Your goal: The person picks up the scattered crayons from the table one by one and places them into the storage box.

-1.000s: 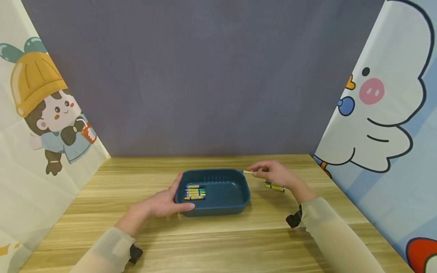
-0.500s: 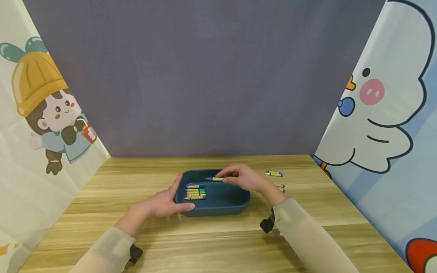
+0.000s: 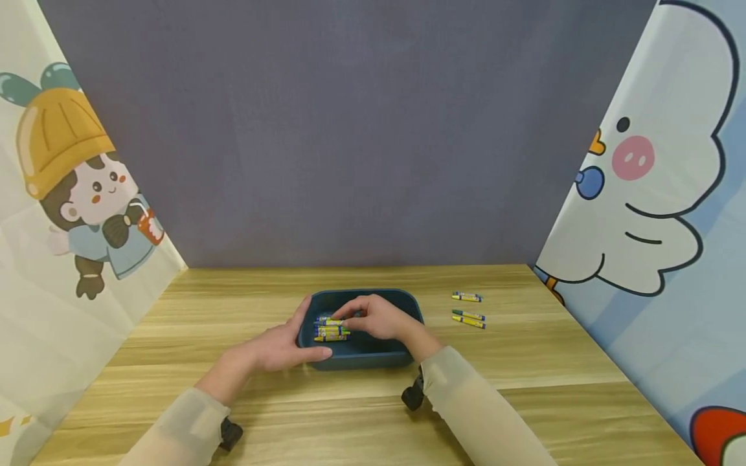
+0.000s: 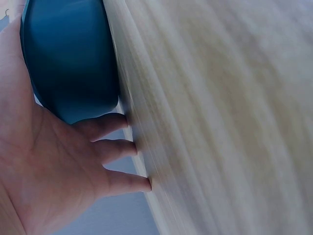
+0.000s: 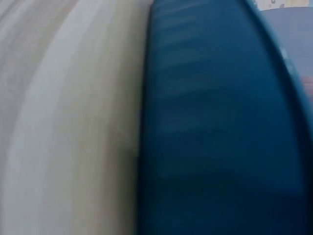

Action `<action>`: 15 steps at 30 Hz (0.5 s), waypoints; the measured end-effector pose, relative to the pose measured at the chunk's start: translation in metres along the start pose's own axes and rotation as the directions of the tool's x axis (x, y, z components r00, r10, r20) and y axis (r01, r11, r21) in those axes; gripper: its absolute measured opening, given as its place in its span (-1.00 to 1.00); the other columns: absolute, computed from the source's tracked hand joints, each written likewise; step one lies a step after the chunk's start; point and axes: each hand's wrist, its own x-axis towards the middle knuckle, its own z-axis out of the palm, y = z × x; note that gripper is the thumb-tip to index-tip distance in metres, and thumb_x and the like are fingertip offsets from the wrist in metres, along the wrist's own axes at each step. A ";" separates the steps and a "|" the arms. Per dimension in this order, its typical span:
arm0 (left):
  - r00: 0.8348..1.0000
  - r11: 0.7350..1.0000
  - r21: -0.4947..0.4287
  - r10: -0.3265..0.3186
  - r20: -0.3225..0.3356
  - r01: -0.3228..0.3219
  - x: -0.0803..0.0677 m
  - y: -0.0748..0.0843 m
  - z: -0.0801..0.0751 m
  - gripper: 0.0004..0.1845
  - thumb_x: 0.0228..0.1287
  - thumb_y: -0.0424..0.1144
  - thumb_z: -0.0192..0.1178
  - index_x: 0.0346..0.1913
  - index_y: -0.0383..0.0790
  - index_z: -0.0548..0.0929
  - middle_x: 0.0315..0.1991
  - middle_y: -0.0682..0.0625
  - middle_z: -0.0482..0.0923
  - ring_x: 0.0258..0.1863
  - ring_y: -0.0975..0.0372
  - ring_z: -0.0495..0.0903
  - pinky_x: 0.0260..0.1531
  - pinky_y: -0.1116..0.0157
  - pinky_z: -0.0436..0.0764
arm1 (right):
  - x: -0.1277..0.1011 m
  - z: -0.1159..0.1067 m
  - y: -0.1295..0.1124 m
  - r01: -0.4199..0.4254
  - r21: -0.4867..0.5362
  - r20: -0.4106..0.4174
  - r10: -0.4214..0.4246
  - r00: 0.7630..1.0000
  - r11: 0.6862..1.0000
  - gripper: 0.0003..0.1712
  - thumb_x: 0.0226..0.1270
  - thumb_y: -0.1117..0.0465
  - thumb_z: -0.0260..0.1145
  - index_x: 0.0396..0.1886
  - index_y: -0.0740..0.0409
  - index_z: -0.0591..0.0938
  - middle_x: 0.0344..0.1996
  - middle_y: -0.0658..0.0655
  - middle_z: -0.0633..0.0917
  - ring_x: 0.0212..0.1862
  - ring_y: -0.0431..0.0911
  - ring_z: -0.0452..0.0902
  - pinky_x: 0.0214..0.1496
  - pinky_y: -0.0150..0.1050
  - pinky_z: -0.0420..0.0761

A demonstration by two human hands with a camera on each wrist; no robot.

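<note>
Backdrop: dark grey panel [image 3: 361,136] behind the wooden table [image 3: 280,408].
Side panels: left one printed with a cartoon figure in a yellow hat [image 3: 93,181]; right one with a white cartoon bird [image 3: 658,168], red shape low at the edge.
Wristbands: black camera [image 3: 231,433] below the left cuff, second black camera [image 3: 413,393] below the right cuff; sleeves pale.
In the way: right hand sits across the middle of the tray, hiding some of the floor; tray wall takes up much of the right wrist view, blurred.
Tray: dark blue-teal, rounded corners, flat on the table.
Tray contents: yellow-and-blue crayons [image 3: 331,336] lying side by side near the left end; exact count hard to tell under the fingers.
Loose crayons: far pair [image 3: 467,297] right of the tray, near pair [image 3: 469,319] closer to the person; each pair just beside one another.
Left hand [image 3: 282,343]: spread round the tray's [image 3: 367,362] left end, thumb on the near rim, lower fingers straight, tips on the table; bracing, not clenched.
Right hand [image 3: 375,317]: inside the tray, thumb and fingertips appear to pinch a crayon [image 3: 327,322] above the row.
</note>
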 end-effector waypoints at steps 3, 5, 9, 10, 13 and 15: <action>1.000 1.000 -0.004 -0.009 0.010 0.009 0.000 0.000 0.000 0.39 0.37 0.44 0.37 0.79 0.22 -0.52 0.39 -0.32 0.61 -0.16 0.10 0.73 -0.08 0.04 0.66 | 0.003 0.006 0.002 -0.014 -0.010 0.013 0.014 1.000 1.000 -0.73 0.68 0.14 0.35 0.21 -0.14 0.84 0.25 -0.01 0.80 0.12 -0.12 0.69 0.13 -0.16 0.67; 1.000 1.000 0.001 -0.017 0.011 0.017 -0.001 0.000 -0.001 0.40 0.37 0.45 0.36 0.79 0.22 -0.53 0.40 -0.33 0.61 -0.12 0.08 0.75 -0.04 0.01 0.68 | 0.004 0.009 0.003 -0.017 -0.023 0.025 0.018 1.000 1.000 -0.73 0.67 0.15 0.35 0.19 -0.15 0.85 0.25 -0.01 0.80 0.16 -0.12 0.70 0.18 -0.13 0.68; 1.000 1.000 0.018 -0.016 0.006 0.016 -0.001 -0.001 -0.002 0.41 0.37 0.48 0.34 0.79 0.17 -0.54 0.49 -0.38 0.52 0.04 0.05 0.74 0.10 -0.05 0.67 | 0.006 0.011 0.004 -0.010 -0.062 0.063 0.014 0.998 0.998 -0.74 0.65 0.17 0.38 0.17 -0.12 0.86 0.22 -0.02 0.81 0.17 -0.13 0.72 0.24 -0.11 0.68; 1.000 1.000 0.018 -0.012 0.004 0.012 -0.001 -0.001 -0.002 0.41 0.37 0.47 0.34 0.79 0.16 -0.54 0.51 -0.39 0.50 0.07 0.05 0.73 0.11 -0.05 0.66 | 0.007 0.012 0.005 -0.007 -0.077 0.071 0.012 0.997 0.997 -0.75 0.64 0.18 0.39 0.16 -0.11 0.87 0.19 -0.02 0.82 0.15 -0.14 0.72 0.24 -0.12 0.68; 1.000 1.000 0.014 0.000 0.002 0.000 0.000 -0.001 -0.001 0.41 0.37 0.46 0.35 0.80 0.14 -0.53 0.50 -0.39 0.50 0.04 0.07 0.70 0.07 0.00 0.64 | 0.007 0.013 0.005 -0.003 -0.124 0.084 0.013 0.996 0.992 -0.76 0.59 0.20 0.44 0.11 -0.10 0.89 0.11 -0.04 0.83 0.07 -0.22 0.69 0.20 -0.19 0.68; 1.000 1.000 0.011 0.008 0.001 -0.008 0.001 -0.001 -0.001 0.41 0.37 0.45 0.36 0.80 0.13 -0.52 0.49 -0.38 0.51 0.03 0.07 0.69 0.05 0.02 0.62 | 0.006 0.014 0.006 -0.001 -0.144 0.085 0.013 0.996 0.990 -0.77 0.56 0.21 0.47 0.08 -0.10 0.91 0.05 -0.05 0.83 0.00 -0.26 0.66 0.14 -0.23 0.68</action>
